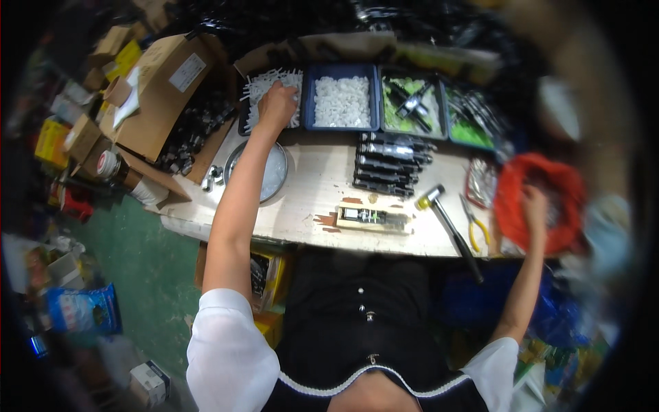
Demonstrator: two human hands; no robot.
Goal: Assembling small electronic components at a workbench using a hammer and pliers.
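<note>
My left hand [276, 106] reaches into a dark tray heaped with thin white plastic pieces [255, 89]. Its fingers are drawn together among them; what they hold, if anything, is hidden. Far to the right, my right hand [534, 207] is inside a red plastic bag [509, 196], with its fingers closed and their contents too blurred to make out. Between the hands, at the table's near edge, a small wooden fixture [350, 223] holds a black and silver metal part [371, 215]. A hammer [449, 226] and yellow-handled pliers [475, 226] lie right of it.
A blue tray [377, 103] of small white pieces and two trays with black metal parts [412, 103] line the back. Black assemblies [388, 165] are stacked before them. A round metal dish [274, 172] sits beneath my left forearm. A cardboard box [161, 96] stands left.
</note>
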